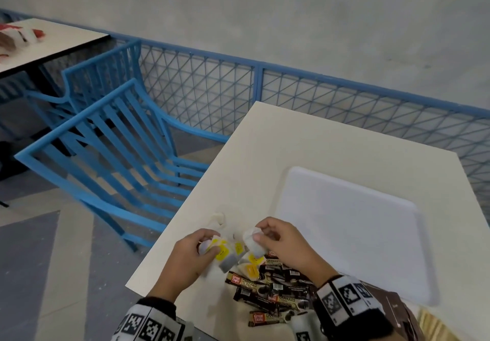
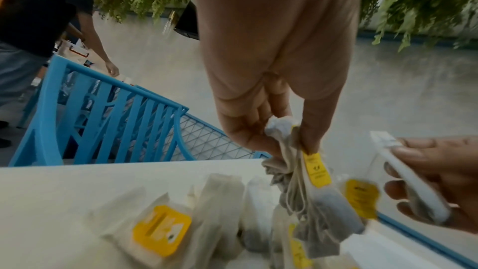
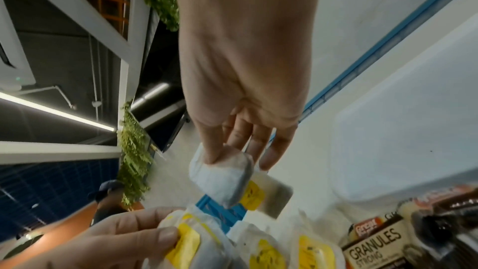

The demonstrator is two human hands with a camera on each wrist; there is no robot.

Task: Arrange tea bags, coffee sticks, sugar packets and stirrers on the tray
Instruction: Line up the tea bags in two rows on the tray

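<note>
On the cream table [image 1: 305,139], my left hand [image 1: 212,244] grips a bunch of tea bags [image 2: 313,183] with yellow tags by their tops. My right hand [image 1: 258,234] pinches a single white tea bag [image 3: 222,175] between thumb and fingers, just right of the left hand. More tea bags [image 2: 160,230] lie loose on the table below both hands. Beside them, under my right wrist, is a pile of dark coffee sticks [image 1: 273,285]. The white tray [image 1: 352,229] lies to the right with nothing on it.
Blue slatted chairs [image 1: 106,139] stand left of the table, with a blue mesh railing [image 1: 344,107] behind it. Another table [image 1: 47,43] is at far left, where a second person [image 2: 33,17] stands. A brown object [image 1: 392,311] and pale sticks [image 1: 434,324] are at bottom right.
</note>
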